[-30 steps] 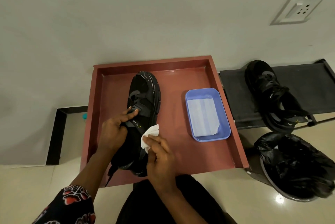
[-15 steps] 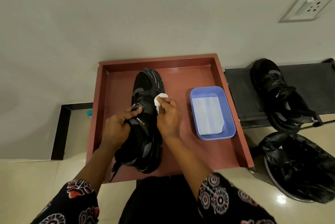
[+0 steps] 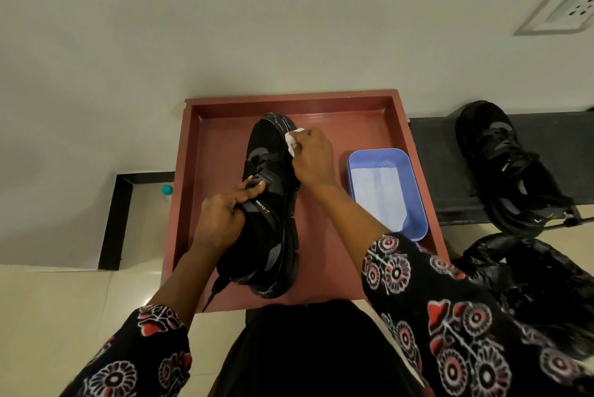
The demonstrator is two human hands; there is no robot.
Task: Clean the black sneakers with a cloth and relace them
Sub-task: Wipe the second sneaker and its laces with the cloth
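A black sneaker (image 3: pixel 268 203) stands in a reddish-brown tray (image 3: pixel 321 255) on the floor, with its toe pointing to the wall and its heel near the person. The left hand (image 3: pixel 221 219) holds the sneaker at the middle: the fingers are curled over the tongue and the lace area, and the thumb side is against the inner side of the shoe. The right hand (image 3: pixel 310 155) is at the toe part, on the right side of the shoe. Its fingers are closed around a small white cloth (image 3: pixel 293 141) and press it against the edge of the toe; only a little of the cloth shows beyond the fingers. A black lace end (image 3: pixel 216 290) hangs from the heel side over the near edge of the tray. In the same tray, to the right of the sneaker and apart from it, there is a blue plastic box (image 3: pixel 414 200) with a folded white sheet inside. The second black sneaker (image 3: pixel 501 168) lies on a dark shelf (image 3: pixel 434 155) to the right of the tray, with its laces loose. A black bag (image 3: pixel 530 274) is in front of this shelf, near the right sleeve (image 3: pixel 450 316).
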